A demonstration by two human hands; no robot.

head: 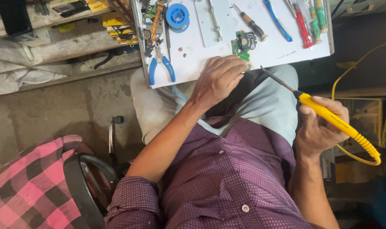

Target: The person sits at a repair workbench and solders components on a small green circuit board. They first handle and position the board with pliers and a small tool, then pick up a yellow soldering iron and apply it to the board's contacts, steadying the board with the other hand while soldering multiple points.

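- The left hand (pixel 218 80) rests palm-down at the near edge of the white work board (pixel 282 53) that lies across the person's lap; its fingers are curled and reach the lower end of a small green circuit board (pixel 242 47); whether the fingertips pinch the board or only press on it cannot be told, as the knuckles hide them
- The green circuit board lies flat on the white board near its front edge, with a dark blocky part standing on its upper end
- The right hand (pixel 322 127) is closed around the yellow handle of a soldering iron (pixel 328 116), fingers wrapped fully about the grip; the iron's dark metal tip points up and left toward the circuit board and stops short of it, apart from the left hand's fingers; a yellow cord runs from the handle's rear end
- On the white board beyond the hands lie a blue spool (pixel 177 17), blue-handled pliers (pixel 161 63), a screwdriver with a dark and wooden handle (pixel 250 23), a blue-handled tool (pixel 277 21) and a red-handled screwdriver (pixel 302 27)
- A pink checked cloth (pixel 27 186) lies at lower left beside a chair
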